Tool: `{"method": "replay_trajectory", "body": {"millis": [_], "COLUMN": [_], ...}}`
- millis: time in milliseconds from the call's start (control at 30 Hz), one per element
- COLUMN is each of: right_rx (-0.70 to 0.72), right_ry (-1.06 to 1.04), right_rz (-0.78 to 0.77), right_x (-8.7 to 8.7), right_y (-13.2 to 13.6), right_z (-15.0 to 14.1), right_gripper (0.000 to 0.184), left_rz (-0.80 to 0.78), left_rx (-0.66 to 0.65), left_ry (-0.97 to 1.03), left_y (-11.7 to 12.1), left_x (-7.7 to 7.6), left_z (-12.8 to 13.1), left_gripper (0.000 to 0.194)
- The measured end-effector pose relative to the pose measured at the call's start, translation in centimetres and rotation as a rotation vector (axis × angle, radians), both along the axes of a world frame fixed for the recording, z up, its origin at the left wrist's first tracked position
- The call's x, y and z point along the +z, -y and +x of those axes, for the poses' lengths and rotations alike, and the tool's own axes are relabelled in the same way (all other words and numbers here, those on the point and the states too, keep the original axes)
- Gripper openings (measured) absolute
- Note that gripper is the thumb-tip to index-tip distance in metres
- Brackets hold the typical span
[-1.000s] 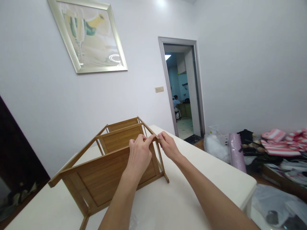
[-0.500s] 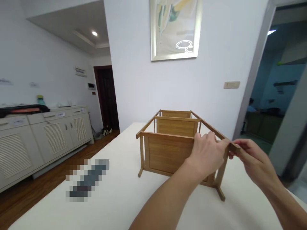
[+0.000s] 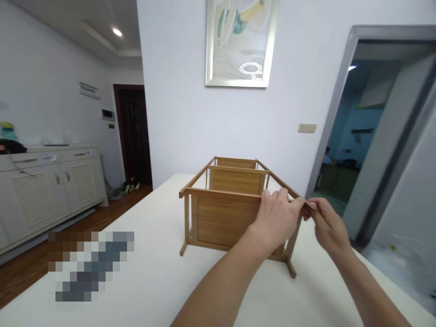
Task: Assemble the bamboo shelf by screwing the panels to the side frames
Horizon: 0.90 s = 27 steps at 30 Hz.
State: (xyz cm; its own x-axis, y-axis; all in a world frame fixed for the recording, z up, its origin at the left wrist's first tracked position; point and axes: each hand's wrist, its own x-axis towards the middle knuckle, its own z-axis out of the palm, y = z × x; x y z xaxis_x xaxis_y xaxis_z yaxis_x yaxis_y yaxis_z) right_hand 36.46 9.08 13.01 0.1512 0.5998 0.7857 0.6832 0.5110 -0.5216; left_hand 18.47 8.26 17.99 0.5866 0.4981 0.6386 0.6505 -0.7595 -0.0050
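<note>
Wooden rack (image 3: 225, 213) lying on the white table (image 3: 163, 281), long axis running near to far toward the wall; framed picture (image 3: 238, 41) above, doorway (image 3: 361, 136) at right. Left hand (image 3: 277, 218) and right hand (image 3: 329, 227) both pinch its near right corner rail, forearms extended

No readable text anywhere

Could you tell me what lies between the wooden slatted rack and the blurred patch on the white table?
In the head view, only bare white table lies between the light-brown wooden rack and the pixelated patch; nothing stands there.
</note>
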Motion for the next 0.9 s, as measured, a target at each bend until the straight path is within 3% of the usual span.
{"method": "replay_trajectory", "body": {"millis": [367, 600, 733, 900], "right_rx": [0.114, 0.226, 0.194, 0.055], "right_ry": [-0.262, -0.419, -0.515, -0.578], "right_rz": [-0.171, -0.232, -0.213, -0.216], "right_x": [0.6, 1.4, -0.5, -5.5], "right_y": [-0.9, -1.7, -1.7, -0.8], "right_z": [-0.4, -0.4, -0.8, -2.4], "right_gripper": [0.055, 0.056, 0.057, 0.056], "left_rz": [0.047, 0.086, 0.146, 0.265], "left_rx": [-0.016, -0.120, -0.179, -0.224], "left_ry": [0.035, 0.123, 0.233, 0.156], "left_y": [-0.7, -2.7, -2.7, -1.2], "left_x": [-0.9, -1.9, -2.6, -4.2], "left_z": [0.7, 0.8, 0.4, -3.1], "left_gripper": [0.052, 0.047, 0.040, 0.040]}}
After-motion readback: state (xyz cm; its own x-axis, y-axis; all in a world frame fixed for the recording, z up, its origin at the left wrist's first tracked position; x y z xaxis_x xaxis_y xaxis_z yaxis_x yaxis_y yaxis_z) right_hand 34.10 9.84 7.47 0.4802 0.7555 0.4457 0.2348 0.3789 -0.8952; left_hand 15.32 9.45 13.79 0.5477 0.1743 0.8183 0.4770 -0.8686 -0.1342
